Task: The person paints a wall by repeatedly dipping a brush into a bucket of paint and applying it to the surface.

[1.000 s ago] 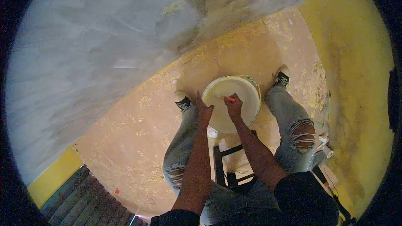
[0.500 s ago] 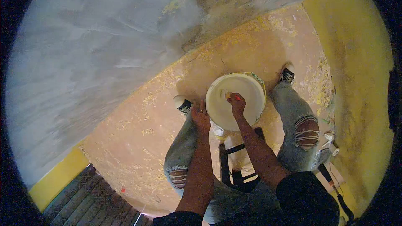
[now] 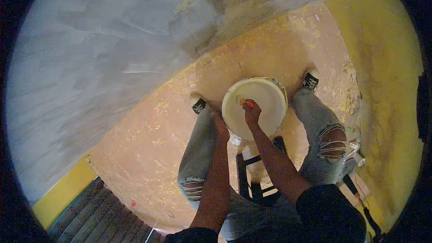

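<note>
A round bucket point(image 3: 228, 123) with a pale mixture inside stands between my feet. My right hand point(image 3: 252, 113) reaches over it, closed around a small red-handled tool point(image 3: 250, 104). The tool's pale end lies at the mixture's surface in the left half of the bucket; its exact kind is too small to make out. Close against the bucket's left outer wall is my left hand point(image 3: 219, 125), beside my shin, its fingers dark and mostly hidden.
Under me is a black stool point(image 3: 242, 175). Flaked yellow paint covers the floor point(image 3: 148, 153). A grey wall point(image 3: 99, 63) rises ahead, with a yellow wall point(image 3: 382, 63) at right. A dark slatted panel point(image 3: 94, 211) lies lower left, and a cable point(image 3: 370, 220) lower right.
My right hand and the tool have shifted slightly left within the bucket. My left hand has slid down beside the bucket, its fingers now less visible.
</note>
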Motion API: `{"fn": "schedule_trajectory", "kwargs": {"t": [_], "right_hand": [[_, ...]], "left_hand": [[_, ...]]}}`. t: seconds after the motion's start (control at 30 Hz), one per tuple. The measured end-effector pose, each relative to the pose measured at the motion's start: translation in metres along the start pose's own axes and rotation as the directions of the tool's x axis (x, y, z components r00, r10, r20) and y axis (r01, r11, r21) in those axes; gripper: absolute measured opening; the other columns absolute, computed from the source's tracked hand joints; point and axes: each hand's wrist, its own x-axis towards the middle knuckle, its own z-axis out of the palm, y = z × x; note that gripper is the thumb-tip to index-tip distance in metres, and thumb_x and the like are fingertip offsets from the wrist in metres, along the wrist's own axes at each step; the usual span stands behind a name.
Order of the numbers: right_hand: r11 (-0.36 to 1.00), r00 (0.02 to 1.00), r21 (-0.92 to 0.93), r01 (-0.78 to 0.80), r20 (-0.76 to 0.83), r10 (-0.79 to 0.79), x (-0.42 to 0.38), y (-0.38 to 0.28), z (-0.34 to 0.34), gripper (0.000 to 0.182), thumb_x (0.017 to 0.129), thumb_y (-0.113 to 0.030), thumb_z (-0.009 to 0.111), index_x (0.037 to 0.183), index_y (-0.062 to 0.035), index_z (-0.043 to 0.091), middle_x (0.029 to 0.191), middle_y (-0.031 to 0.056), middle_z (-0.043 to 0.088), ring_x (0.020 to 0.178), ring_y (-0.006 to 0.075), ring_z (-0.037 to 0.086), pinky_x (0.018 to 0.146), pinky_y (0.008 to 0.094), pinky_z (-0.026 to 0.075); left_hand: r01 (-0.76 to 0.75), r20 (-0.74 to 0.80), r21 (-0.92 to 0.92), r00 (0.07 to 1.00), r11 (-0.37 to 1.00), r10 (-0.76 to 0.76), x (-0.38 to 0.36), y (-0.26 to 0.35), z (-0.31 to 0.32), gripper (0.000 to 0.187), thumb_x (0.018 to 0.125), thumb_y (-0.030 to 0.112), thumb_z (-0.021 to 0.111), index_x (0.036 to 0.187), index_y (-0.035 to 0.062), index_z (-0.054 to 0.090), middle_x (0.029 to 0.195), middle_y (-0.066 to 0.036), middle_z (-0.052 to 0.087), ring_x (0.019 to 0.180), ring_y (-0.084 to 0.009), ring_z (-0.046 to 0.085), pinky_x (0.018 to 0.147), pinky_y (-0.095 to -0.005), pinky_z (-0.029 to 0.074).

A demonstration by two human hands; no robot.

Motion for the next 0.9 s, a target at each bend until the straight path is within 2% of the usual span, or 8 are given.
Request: {"fn": "schedule_trajectory", "kwargs": {"t": [0.2,0.43,0.47,0.5,0.53,0.7,0.8,0.9], "right_hand": [[0.982,0.996,-0.174,-0.071,0.038,0.079,0.001,0.012,-0.001,0.016,0.080,-0.002,0.069,0.096,-0.0012,0.068,0.083,0.0033,0.066,0.073,0.0119,0.061,0.067,0.0262,0.052],[0.990,0.989,0.089,-0.114,0.103,0.104,-0.001,0.015,-0.003,0.016,0.080,-0.002,0.069,0.096,-0.0023,0.066,0.087,0.0030,0.065,0.079,0.0112,0.061,0.073,0.0258,0.052],[0.991,0.991,0.081,-0.105,0.090,0.098,-0.001,0.015,-0.004,0.015,0.080,-0.003,0.069,0.095,-0.0027,0.066,0.088,0.0035,0.065,0.080,0.0113,0.061,0.073,0.0262,0.052],[0.991,0.991,0.084,-0.103,0.092,0.095,-0.003,0.007,-0.007,0.015,0.080,-0.003,0.069,0.095,-0.0027,0.066,0.088,0.0035,0.065,0.080,0.0113,0.061,0.073,0.0262,0.052],[0.994,0.998,-0.100,0.033,0.062,-0.027,-0.005,-0.003,-0.012,0.015,0.080,-0.003,0.070,0.094,-0.0030,0.065,0.086,0.0039,0.065,0.079,0.0113,0.061,0.073,0.0261,0.052],[0.953,0.998,-0.295,0.061,0.043,-0.051,-0.011,-0.050,-0.025,0.010,0.081,-0.005,0.071,0.086,-0.0049,0.063,0.075,0.0034,0.061,0.071,0.0110,0.061,0.067,0.0281,0.054],[0.971,0.983,-0.187,-0.150,0.076,0.166,-0.009,-0.023,-0.038,0.015,0.082,-0.004,0.070,0.077,-0.0072,0.057,0.068,0.0014,0.057,0.062,0.0110,0.060,0.060,0.0290,0.055],[0.982,0.989,-0.127,-0.137,0.033,0.142,-0.010,-0.012,-0.039,0.026,0.080,-0.013,0.073,0.072,-0.0054,0.049,0.073,0.0045,0.062,0.060,0.0109,0.056,0.055,0.0290,0.051]], "left_hand": [[-0.119,0.379,-0.012,0.918,0.993,0.115,-0.010,0.028,-0.007,0.074,0.100,0.056,0.020,0.151,0.0040,0.007,0.158,-0.009,0.009,0.144,-0.0219,0.011,0.117,-0.0381,0.008],[0.049,0.093,0.094,0.994,0.994,-0.057,0.026,-0.040,-0.047,0.071,0.101,0.054,0.020,0.150,0.0018,0.014,0.155,-0.011,0.020,0.142,-0.0233,0.018,0.117,-0.0362,0.012],[-0.446,0.136,0.369,0.894,0.815,0.428,0.037,-0.063,-0.056,0.069,0.102,0.051,0.019,0.148,0.0006,0.018,0.154,-0.011,0.024,0.140,-0.0250,0.024,0.116,-0.0375,0.014],[-0.760,0.305,0.551,0.567,0.344,0.765,0.039,-0.068,-0.057,0.067,0.102,0.049,0.018,0.147,-0.0007,0.021,0.152,-0.011,0.028,0.138,-0.0266,0.029,0.116,-0.0388,0.015],[-0.764,0.305,0.548,0.562,0.341,0.769,0.043,-0.069,-0.060,0.067,0.102,0.049,0.018,0.147,-0.0007,0.021,0.152,-0.011,0.028,0.138,-0.0266,0.029,0.116,-0.0388,0.015],[-0.167,0.284,-0.018,0.945,0.986,0.165,0.047,-0.013,-0.052,0.060,0.103,0.044,0.026,0.145,0.0004,0.029,0.152,-0.010,0.028,0.140,-0.0265,0.023,0.116,-0.0394,0.012],[-0.487,0.326,0.464,0.871,0.740,0.368,0.039,-0.010,-0.066,0.060,0.103,0.048,0.024,0.146,0.0061,0.030,0.153,-0.009,0.028,0.141,-0.0277,0.023,0.116,-0.0441,0.012],[-0.514,0.357,0.488,0.855,0.705,0.377,0.032,-0.009,-0.072,0.060,0.102,0.049,0.020,0.146,0.0107,0.030,0.153,-0.008,0.028,0.142,-0.0270,0.022,0.116,-0.0459,0.011]]}}
